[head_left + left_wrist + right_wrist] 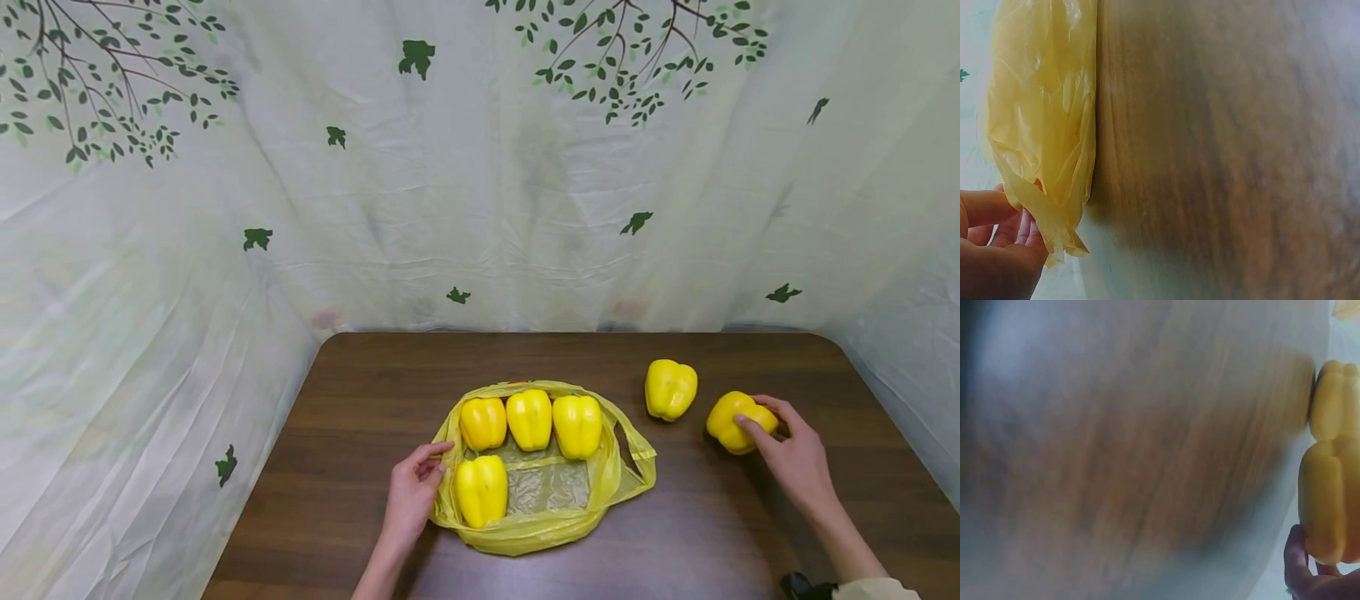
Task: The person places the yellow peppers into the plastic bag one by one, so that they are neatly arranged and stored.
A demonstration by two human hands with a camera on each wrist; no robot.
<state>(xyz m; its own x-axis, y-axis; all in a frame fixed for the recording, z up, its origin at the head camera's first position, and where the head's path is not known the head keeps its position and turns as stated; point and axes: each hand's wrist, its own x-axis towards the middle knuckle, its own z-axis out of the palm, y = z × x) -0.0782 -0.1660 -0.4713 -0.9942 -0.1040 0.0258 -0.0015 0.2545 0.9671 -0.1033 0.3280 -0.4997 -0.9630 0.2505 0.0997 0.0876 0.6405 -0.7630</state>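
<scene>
A yellow plastic bag [536,542] lies spread open on the table, its mouth facing up. Inside it, three yellow bell peppers [530,420] stand in a row at the back, and another bell pepper [482,492] sits at the front left. My left hand [412,492] holds the bag's left edge; in the left wrist view, fingers [985,206] lie about the gathered plastic. To the right of the bag, my right hand [797,454] grips a bell pepper [729,423] between thumb and fingers. A loose bell pepper [671,389] rests on the table just behind it.
The brown wooden table [375,375] has rounded far corners. A pale curtain [465,183] with leaf prints hangs behind the table and along both sides. One bag handle [637,454] spreads to the right on the tabletop.
</scene>
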